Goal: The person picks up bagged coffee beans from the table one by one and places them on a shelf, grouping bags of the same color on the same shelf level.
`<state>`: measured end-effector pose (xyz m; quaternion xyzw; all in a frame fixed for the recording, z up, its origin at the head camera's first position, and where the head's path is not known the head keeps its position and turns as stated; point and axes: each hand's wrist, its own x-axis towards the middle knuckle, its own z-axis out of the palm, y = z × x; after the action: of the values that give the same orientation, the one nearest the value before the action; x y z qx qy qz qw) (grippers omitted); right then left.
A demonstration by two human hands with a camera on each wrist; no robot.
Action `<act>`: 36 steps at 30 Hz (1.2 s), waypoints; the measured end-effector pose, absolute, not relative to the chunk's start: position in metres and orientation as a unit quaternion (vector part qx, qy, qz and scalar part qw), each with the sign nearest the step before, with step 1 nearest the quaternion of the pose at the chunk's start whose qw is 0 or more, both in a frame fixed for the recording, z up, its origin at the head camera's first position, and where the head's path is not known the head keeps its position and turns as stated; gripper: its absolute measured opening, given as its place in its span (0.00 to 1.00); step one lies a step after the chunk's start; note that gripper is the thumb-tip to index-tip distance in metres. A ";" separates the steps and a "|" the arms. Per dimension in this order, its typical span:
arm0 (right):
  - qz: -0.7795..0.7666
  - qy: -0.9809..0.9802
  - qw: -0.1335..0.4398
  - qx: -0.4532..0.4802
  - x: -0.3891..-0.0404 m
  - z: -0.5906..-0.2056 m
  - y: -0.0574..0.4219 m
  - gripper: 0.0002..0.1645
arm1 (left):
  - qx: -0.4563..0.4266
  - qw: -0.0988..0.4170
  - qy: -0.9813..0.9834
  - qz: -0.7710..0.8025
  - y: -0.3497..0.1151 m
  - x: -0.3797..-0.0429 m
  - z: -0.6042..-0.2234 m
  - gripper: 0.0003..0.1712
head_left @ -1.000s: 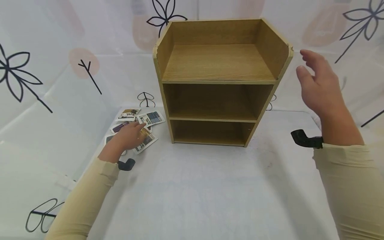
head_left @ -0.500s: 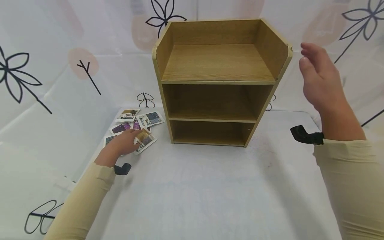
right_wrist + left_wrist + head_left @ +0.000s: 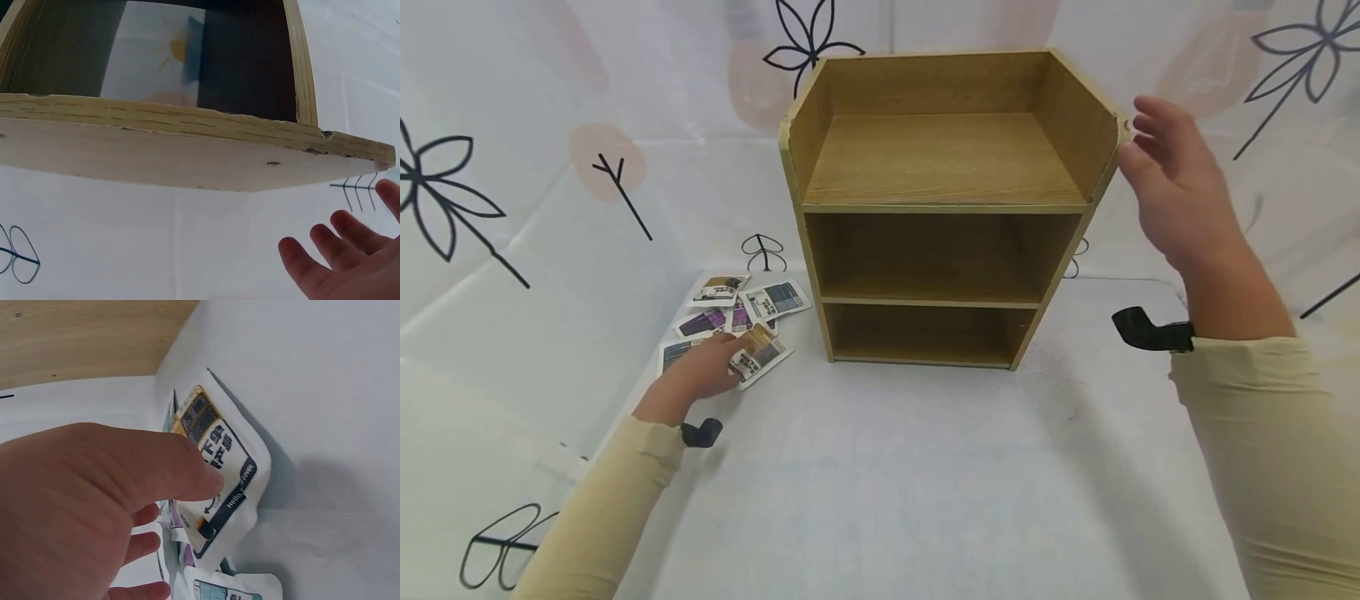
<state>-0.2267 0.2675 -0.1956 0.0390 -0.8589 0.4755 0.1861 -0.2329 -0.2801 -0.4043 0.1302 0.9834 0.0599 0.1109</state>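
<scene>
With its thumb over the printed front, my left hand [image 3: 703,367] pinches a flat white sachet with a gold and dark label [image 3: 762,354]. In the left wrist view the sachet [image 3: 212,481] stands tilted, its shadow falling on the table; other fingers [image 3: 144,547] curl below the thumb. Several similar sachets [image 3: 775,300] lie in a loose pile beyond the hand, some with purple labels [image 3: 702,322]. My right hand [image 3: 1183,183] is raised beside the upper right edge of the wooden shelf unit [image 3: 947,207], fingers loosely bent and holding nothing. Whether its thumb touches the wood is unclear.
The shelf unit has an open top tray and two compartments [image 3: 932,254] below. It stands upright on the white-covered table [image 3: 887,475]. A white sheet with drawn flowers and leaves [image 3: 647,100] hangs behind and to the left.
My left hand has drawn back slightly toward me, its thumb now over the gold-labelled sachet. My right hand has risen, then shifted left, closer to the shelf unit's edge.
</scene>
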 end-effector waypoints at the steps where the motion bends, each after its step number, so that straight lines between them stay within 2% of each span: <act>1: 0.479 -0.857 0.187 0.044 -0.228 -0.196 0.267 0.30 | 0.128 0.112 0.984 0.061 -0.281 -0.233 -0.405 0.37; 8: 0.479 -0.856 0.181 0.064 -0.233 -0.197 0.261 0.32 | 0.124 0.106 0.985 0.063 -0.284 -0.232 -0.413 0.37; 16: 0.461 -0.868 0.172 0.063 -0.239 -0.198 0.258 0.35 | 0.139 0.071 0.987 0.040 -0.288 -0.231 -0.423 0.39; 36: 0.491 -0.846 0.182 0.103 -0.246 -0.202 0.253 0.33 | 0.187 0.006 0.982 0.035 -0.298 -0.227 -0.444 0.33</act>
<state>-0.2457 0.2526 -0.2019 0.1034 -0.8457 0.4910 0.1818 -0.2274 -0.2977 -0.4443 0.1874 0.9816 0.0349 0.0063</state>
